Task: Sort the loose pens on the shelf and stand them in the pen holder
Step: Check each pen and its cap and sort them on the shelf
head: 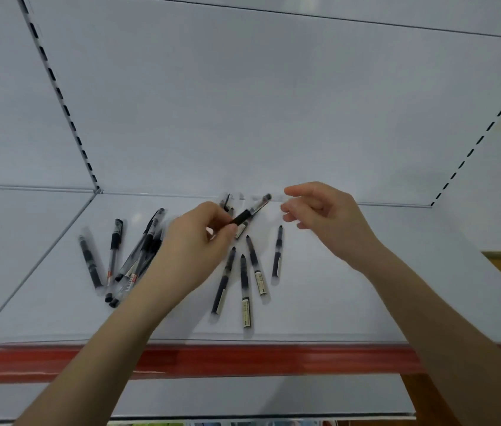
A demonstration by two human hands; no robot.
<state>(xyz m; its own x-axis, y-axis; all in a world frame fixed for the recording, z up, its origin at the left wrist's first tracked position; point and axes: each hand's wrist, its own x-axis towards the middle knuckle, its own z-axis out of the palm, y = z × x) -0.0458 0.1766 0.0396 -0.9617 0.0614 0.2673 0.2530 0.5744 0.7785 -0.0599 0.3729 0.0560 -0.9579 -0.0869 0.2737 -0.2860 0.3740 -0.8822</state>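
Loose black pens lie on a white shelf (350, 302). A heap of several capped pens (138, 256) rests at the left. Several slimmer pens (244, 281) fan out in the middle, one of them (277, 253) lying apart to the right. My left hand (197, 241) pinches a black-grip pen (249, 212) by its lower end, lifted and pointing up to the right. My right hand (320, 216) hovers just right of that pen's tip, fingers apart and holding nothing. No pen holder is in view.
The shelf has a red front strip (243, 359) and a white back panel (243, 103) with slotted uprights at left (58, 96) and right (483, 133). Another pen (226, 202) lies near the back wall behind my left hand. A lower shelf (243, 398) shows beneath.
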